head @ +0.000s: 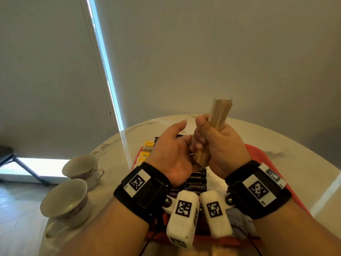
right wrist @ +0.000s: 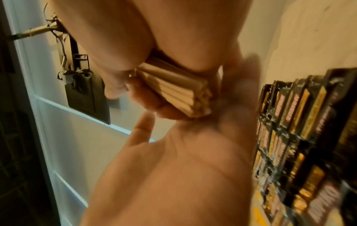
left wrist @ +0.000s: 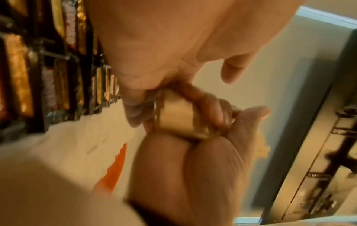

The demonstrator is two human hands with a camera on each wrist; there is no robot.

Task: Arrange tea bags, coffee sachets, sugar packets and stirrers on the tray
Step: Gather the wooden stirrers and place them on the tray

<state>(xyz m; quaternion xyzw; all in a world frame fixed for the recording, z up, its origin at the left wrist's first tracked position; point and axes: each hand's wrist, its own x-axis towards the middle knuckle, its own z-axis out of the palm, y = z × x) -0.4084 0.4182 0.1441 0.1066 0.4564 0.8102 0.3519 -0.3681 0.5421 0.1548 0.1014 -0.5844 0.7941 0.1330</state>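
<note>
Gripping bundle of pale wooden stirrers [head: 219, 119] upright, right hand [head: 221, 145] fingers wrapped round; left hand [head: 173, 150] fingers curled at bundle's base, probably squaring ends above red plastic tray [head: 258, 152] mid-table.

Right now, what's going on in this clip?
A person holds a bundle of wooden stirrers upright above a red tray. The right hand grips the bundle around its middle, while the left hand works with its fingers at the lower end. Dark coffee sachets and yellow tea bags already lie on the tray. Two empty cups stand on the table to the left. The stirrers are not yet set down.
</note>
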